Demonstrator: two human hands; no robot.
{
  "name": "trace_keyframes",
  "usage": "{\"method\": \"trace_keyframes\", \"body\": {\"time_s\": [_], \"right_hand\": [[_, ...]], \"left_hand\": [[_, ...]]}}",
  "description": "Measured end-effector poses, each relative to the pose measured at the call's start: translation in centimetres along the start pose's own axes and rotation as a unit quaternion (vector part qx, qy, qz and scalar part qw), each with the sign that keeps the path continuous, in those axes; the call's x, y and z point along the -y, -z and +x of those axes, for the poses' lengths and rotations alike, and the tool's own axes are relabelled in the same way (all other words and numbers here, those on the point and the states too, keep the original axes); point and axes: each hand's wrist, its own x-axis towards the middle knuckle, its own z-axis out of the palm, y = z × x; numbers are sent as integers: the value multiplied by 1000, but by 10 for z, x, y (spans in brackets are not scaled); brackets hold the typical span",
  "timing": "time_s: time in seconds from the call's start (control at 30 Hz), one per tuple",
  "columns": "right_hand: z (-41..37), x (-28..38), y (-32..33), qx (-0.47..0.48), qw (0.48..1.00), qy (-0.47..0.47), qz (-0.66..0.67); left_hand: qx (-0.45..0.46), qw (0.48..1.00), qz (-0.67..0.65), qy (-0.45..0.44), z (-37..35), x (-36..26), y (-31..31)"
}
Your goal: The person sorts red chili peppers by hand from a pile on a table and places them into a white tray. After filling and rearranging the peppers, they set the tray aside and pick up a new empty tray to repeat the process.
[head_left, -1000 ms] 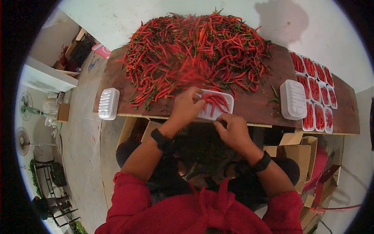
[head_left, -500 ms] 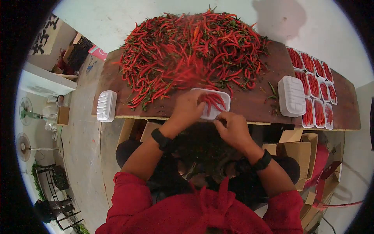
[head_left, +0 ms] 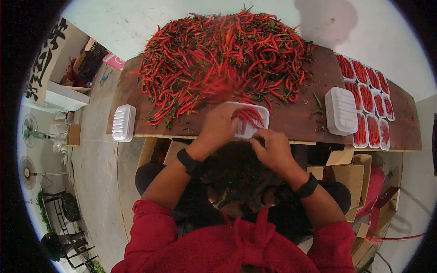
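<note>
A white foam tray (head_left: pixel 261 111) lies near the table's front edge with several red chili peppers (head_left: pixel 249 117) in it. My left hand (head_left: pixel 219 122) is at the tray's left side, its fingers closed around the stem ends of these peppers; the fingertips are partly hidden. At the tray's lower right corner is my right hand (head_left: pixel 275 148), its fingers curled and thumb bent in close to the rim. Whatever it may pinch is too small to make out. Just beyond the tray rises a large heap of red chilies (head_left: pixel 227 54) with green stems.
Stacked white trays (head_left: pixel 341 112) stand at the right, and another stack (head_left: pixel 124 123) at the left edge. Filled trays (head_left: pixel 366 98) sit in rows on the far right of the brown table (head_left: pixel 298 125). Open cardboard boxes (head_left: pixel 348 179) are below, right of my legs.
Both hands stay almost where they were around the tray. My right thumb and fingers have shifted only slightly at the tray's corner.
</note>
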Motion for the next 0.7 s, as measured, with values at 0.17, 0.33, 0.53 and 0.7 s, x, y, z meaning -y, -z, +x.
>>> {"method": "trace_keyframes", "body": {"time_s": [0.17,0.33,0.53,0.7], "right_hand": [[0,0,0,4,1000,-5,5],[-1,1,1,-5,1000,-1,4],[2,2,3,9,1000,0,3],[1,3,1,-17,1000,10,-12]], "left_hand": [[-16,1000,-8,-9,0,0,-2],[-33,998,55,2,2,0,11],[6,996,87,25,1,8,10],[18,998,54,-37,2,4,4]]}}
